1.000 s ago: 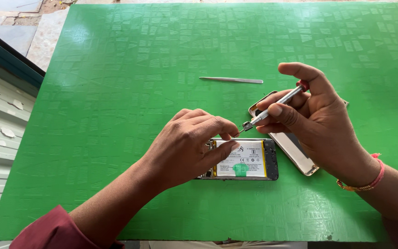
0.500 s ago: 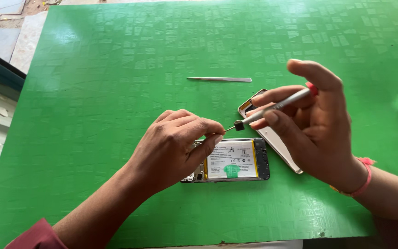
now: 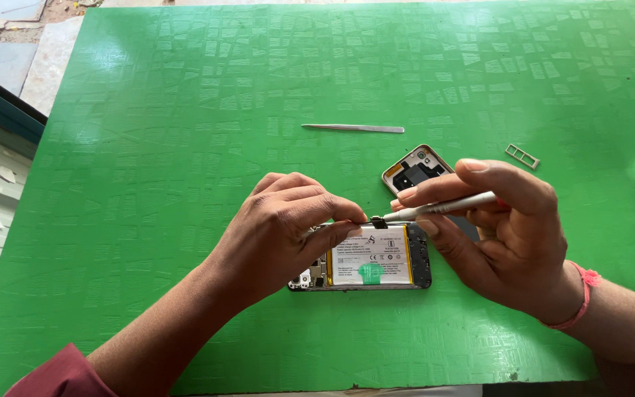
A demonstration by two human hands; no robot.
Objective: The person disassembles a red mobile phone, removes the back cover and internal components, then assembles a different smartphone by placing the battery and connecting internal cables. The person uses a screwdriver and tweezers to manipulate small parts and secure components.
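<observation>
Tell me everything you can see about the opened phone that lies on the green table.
The opened phone lies flat on the green table, long side across the view, its back cover off. Inside, a large white battery with yellow edges and a green patch fills the middle; dark circuit parts show at both ends. The left hand rests on its left part, fingers at the upper edge. The right hand holds a silver screwdriver whose tip meets a small black part at that edge. The back cover lies behind it.

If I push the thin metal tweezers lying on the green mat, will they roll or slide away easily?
The tweezers look flat and slim, so they would probably slide rather than roll. They seem light, so a small push likely moves them. The green mat looks textured, which may slow the sliding a little.
</observation>
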